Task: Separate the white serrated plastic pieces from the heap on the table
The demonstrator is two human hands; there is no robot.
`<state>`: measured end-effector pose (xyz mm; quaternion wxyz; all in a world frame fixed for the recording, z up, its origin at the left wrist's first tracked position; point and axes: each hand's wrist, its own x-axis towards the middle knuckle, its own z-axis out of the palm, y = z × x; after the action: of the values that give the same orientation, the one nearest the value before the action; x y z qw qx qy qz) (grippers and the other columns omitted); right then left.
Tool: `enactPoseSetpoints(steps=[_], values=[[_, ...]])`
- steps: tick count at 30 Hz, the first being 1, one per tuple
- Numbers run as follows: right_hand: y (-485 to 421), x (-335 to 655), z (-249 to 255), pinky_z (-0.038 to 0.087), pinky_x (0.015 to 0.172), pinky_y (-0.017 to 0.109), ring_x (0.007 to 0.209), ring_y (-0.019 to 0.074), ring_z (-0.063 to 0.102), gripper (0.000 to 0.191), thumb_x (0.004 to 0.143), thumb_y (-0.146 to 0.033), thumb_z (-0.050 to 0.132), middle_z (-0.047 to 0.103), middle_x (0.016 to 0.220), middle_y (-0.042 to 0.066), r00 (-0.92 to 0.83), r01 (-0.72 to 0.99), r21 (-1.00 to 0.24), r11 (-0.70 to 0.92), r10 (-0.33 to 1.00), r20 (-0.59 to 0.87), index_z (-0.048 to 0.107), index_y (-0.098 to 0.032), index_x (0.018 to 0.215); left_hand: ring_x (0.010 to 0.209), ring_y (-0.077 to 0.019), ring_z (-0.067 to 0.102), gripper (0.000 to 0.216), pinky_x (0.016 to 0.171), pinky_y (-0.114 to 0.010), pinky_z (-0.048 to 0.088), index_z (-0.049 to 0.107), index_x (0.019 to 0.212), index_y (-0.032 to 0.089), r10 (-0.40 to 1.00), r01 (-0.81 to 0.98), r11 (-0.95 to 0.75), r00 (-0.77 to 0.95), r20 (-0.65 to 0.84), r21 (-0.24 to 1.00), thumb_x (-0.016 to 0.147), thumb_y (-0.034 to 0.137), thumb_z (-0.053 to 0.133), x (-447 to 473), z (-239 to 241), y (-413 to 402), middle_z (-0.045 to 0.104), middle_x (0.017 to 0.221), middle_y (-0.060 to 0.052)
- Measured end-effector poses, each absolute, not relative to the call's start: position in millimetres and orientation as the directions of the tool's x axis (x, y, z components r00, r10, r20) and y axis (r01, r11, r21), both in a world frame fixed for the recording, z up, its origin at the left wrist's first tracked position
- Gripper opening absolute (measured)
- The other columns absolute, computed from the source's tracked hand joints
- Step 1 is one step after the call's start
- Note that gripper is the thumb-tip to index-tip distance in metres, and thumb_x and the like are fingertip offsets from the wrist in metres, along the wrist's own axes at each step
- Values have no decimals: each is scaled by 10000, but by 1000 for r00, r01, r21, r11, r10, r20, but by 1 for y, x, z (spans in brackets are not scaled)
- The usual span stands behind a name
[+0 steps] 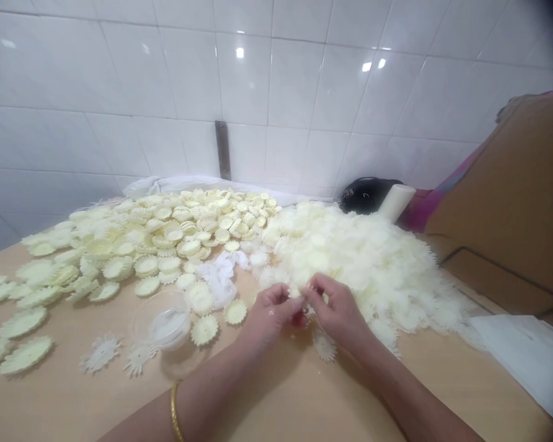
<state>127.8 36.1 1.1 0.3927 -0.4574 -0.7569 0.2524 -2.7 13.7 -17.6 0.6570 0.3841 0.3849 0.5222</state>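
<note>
My left hand (270, 313) and my right hand (336, 310) meet over the wooden table (276, 399), fingers pinched together on a small pale toothed disc (299, 293) between them. Just behind them lies a big heap of thin white discs (364, 258). A loose white disc (325, 345) rests on the table under my right wrist. A gold bangle (175, 411) sits on my left forearm.
Cream-yellow folded discs (184, 227) spread over the left and back of the table. A clear plastic cup (166, 325) lies near my left arm. A black object (366, 194), a white roll (396, 201), a cardboard sheet (516, 190) and white cloth (529, 356) are at right. Tiled wall behind.
</note>
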Motion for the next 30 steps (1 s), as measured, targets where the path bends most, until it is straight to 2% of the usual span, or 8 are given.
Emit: enactPoseSetpoints(steps=[6,11,15,20,25,30], values=[[41,130,0,308,497,218,522,97,355,250,821,-322,402,353,546,-44,-263,410,-816,408,909,322,379,-186,612,486,-97,516,207,524,-234,396,486,667,169,987,-415,141,133,-94,899,636,266,666,-4,-23,16,532,529,28],[39,131,0,319,518,220,545,103,383,219,819,-276,412,388,564,-36,-292,427,-782,454,888,356,403,-183,621,495,-89,508,216,516,-232,394,532,719,151,982,-427,178,133,-133,887,629,286,675,-3,-20,16,536,586,14],[36,129,1,331,542,222,567,106,403,202,823,-256,410,422,587,-28,-302,440,-748,497,866,398,426,-180,637,461,-74,473,195,482,-219,369,551,650,134,980,-437,197,90,-176,877,640,294,663,-2,-17,16,504,538,13],[37,129,4,341,542,223,571,108,414,177,830,-252,412,438,601,-22,-267,417,-754,508,861,432,448,-179,673,430,-73,441,216,474,-225,343,555,604,142,987,-353,149,2,-159,924,639,328,658,-4,-20,18,489,484,16],[34,131,5,364,561,230,592,114,448,162,826,-243,431,471,622,-10,-291,389,-751,533,845,449,473,-174,686,419,-81,424,273,469,-232,327,501,553,158,993,-295,97,-32,-112,951,631,368,657,-9,-25,21,472,450,21],[31,130,6,396,616,238,658,124,506,115,807,-239,474,545,703,12,-417,334,-779,530,825,382,541,-166,749,403,-58,374,341,435,-200,280,415,505,164,993,-338,74,-63,-101,938,617,358,672,-9,-24,22,416,426,49]])
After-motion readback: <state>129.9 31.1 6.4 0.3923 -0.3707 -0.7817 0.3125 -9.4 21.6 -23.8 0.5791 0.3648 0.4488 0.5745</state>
